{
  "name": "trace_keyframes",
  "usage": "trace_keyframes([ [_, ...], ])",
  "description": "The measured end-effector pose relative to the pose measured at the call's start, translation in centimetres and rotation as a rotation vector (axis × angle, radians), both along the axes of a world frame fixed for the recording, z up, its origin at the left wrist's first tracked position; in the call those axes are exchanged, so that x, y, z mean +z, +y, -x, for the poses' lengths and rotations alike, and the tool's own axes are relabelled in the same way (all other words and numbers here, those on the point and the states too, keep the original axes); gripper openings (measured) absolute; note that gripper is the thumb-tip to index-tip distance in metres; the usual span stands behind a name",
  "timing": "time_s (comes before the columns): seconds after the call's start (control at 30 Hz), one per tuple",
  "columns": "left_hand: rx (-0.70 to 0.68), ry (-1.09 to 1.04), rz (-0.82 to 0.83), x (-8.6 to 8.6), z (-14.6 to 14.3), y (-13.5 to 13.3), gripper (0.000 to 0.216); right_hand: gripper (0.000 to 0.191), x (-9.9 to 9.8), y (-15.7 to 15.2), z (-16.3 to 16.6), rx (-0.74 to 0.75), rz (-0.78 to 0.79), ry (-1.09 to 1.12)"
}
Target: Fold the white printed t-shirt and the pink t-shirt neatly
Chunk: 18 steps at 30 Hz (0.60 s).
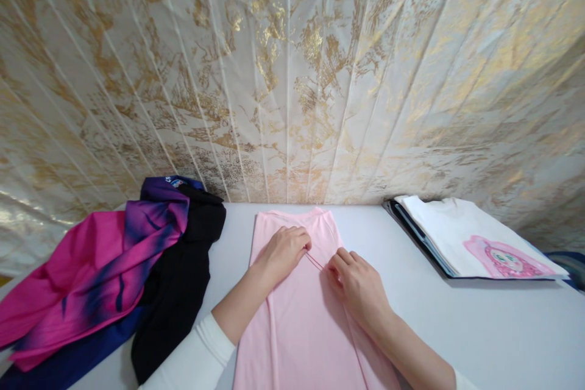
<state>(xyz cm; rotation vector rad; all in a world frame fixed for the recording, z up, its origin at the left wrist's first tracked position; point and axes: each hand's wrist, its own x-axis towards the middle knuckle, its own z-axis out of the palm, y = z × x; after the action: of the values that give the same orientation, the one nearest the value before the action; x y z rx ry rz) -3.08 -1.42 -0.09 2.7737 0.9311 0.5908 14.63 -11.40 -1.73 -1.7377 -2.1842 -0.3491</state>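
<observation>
A light pink shirt (301,335) lies on the table in front of me, its sides turned inward into a long narrow shape with the neckline at the far end. My left hand (287,250) is closed over its upper middle, thumb and fingertips pinching the cloth. Lower and to the right, my right hand (359,283) pinches the same shirt near its right edge. A thin reddish edge of cloth runs slantwise between the two pinches. The fingers hide exactly which layers are held.
Loose clothes pile up at the left: a pink and purple garment (86,268) over a black one (178,292). Folded clothes are stacked at the right, a white printed shirt (448,231) on top. A gold-patterned curtain (287,73) hangs behind the white table (439,323).
</observation>
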Motion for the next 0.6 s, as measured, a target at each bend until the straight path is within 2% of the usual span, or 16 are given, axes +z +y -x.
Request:
trace_keyframes([
  [0.33,-0.012,0.021,-0.014,0.11,0.19,0.13,0.013,0.013,0.24,-0.19,0.39,0.0,-0.009,-0.05],
  [0.6,-0.027,0.04,-0.022,0.09,0.23,0.08,0.014,0.016,0.41,-0.32,0.22,0.105,-0.006,0.008],
])
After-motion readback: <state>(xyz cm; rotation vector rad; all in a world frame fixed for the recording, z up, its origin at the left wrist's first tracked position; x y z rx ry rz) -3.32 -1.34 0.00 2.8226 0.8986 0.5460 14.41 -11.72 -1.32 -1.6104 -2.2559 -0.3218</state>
